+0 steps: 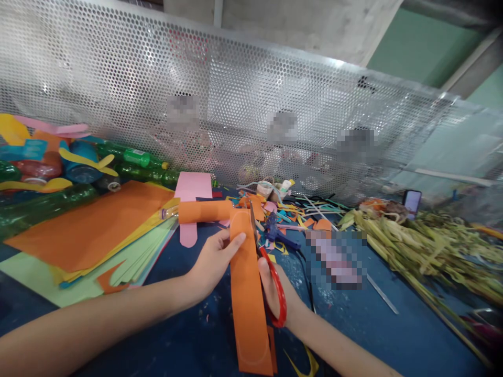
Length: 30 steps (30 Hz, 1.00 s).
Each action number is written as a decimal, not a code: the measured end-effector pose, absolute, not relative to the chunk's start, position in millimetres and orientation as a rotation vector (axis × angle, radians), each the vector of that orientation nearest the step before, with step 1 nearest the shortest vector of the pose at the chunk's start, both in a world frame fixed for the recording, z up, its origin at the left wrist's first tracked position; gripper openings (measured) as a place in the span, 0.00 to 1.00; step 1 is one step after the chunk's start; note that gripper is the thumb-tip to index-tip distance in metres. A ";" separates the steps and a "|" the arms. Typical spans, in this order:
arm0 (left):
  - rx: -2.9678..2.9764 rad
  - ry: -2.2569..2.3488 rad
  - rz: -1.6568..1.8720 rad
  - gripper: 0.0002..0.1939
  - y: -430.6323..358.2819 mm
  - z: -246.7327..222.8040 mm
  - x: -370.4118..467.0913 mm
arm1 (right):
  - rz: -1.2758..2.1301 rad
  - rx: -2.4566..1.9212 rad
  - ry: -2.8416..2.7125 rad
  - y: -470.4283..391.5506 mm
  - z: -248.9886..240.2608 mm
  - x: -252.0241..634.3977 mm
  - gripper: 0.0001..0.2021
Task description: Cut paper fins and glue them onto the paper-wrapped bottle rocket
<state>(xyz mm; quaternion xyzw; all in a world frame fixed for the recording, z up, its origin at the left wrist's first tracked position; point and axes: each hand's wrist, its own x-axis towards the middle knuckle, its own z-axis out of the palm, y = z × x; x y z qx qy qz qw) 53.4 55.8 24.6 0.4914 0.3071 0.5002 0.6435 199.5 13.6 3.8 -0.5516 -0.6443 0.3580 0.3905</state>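
Note:
My left hand pinches a long strip of orange paper near its far end. A pale rounded line is drawn close to each end of the strip. In my right hand are scissors with red handles, my fingers through the loops. Their blades lie along the right edge of the strip near its top; how far they are apart is hard to make out. Just beyond my left hand lies a plastic bottle wrapped in orange paper, resting across a pink paper piece.
Coloured paper sheets lie at left, with green plastic bottles behind. A blue glue gun and paper scraps sit beyond my right hand. Dried husks and a phone are at right. A perforated metal panel borders the back.

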 end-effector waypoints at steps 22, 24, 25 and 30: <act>1.054 0.754 1.126 0.13 64.2 32.3 48.6 | 1.089 -1.433 -1.533 14.2 10.9 199.2 0.27; 1.078 0.752 1.104 0.15 68.8 35.8 45.8 | 1.110 -1.407 -1.518 15.5 12.0 201.4 0.27; 1.099 0.754 1.098 0.15 71.0 37.3 44.4 | 1.108 -1.397 -1.520 15.9 12.3 202.4 0.27; 1.204 0.810 1.116 0.16 76.0 39.0 41.6 | 1.058 -1.380 -1.547 15.8 8.0 204.7 0.27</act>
